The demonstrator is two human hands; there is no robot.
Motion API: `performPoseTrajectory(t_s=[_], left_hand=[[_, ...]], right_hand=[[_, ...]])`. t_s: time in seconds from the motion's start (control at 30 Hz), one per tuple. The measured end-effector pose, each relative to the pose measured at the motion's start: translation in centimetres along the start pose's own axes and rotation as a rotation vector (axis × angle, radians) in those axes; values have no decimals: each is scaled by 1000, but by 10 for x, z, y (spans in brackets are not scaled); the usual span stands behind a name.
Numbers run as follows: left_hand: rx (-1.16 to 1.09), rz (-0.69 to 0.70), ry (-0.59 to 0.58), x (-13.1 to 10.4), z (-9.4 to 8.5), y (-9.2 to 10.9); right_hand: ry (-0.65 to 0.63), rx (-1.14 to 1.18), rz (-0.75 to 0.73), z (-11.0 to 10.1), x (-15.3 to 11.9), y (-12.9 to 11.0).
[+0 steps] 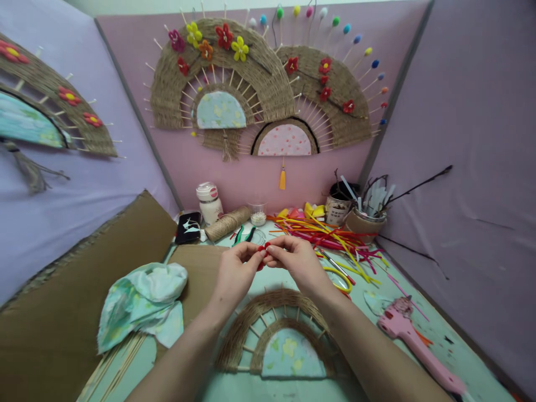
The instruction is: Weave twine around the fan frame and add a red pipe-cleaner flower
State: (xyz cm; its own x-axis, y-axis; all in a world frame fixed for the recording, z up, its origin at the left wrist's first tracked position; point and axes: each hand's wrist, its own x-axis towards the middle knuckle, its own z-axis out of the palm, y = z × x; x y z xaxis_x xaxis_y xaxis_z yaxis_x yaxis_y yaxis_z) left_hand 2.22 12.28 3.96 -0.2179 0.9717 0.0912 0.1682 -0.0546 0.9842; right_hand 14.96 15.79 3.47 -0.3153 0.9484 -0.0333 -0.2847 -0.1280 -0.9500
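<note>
My left hand (pixel 242 265) and my right hand (pixel 293 258) meet over the middle of the table, fingertips pinched on a small red flower (pixel 260 264) that looks made of fuzzy pipe cleaner. The fingers cover most of it. Below them, between my forearms, lies a half-round woven twine fan (pixel 288 298) with a green flowered cloth centre (pixel 291 354). Yellow-handled scissors (pixel 344 286) are partly hidden behind my right wrist. Just beyond my fingers are green-handled pliers (pixel 244 234).
Loose pipe cleaners (pixel 330 231) spread at the back right. A pink glue gun (pixel 412 338) lies at right. Crumpled cloth (pixel 142 301) and cardboard (pixel 84 279) are at left. A twine roll (pixel 228 224), white bottle (pixel 209 204) and stick pot (pixel 365 224) stand behind; decorated fans (pixel 167 84) hang above.
</note>
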Motion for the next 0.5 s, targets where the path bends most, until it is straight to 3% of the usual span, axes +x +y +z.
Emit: performPoseTrajectory(t_s=[0.27, 0.5], left_hand=[[-182, -63, 27, -2, 4, 2], [-301, -80, 66, -5, 8, 3]], right_hand=[[86, -264, -211, 1, -3, 1], [115, -261, -209, 1, -1, 7]])
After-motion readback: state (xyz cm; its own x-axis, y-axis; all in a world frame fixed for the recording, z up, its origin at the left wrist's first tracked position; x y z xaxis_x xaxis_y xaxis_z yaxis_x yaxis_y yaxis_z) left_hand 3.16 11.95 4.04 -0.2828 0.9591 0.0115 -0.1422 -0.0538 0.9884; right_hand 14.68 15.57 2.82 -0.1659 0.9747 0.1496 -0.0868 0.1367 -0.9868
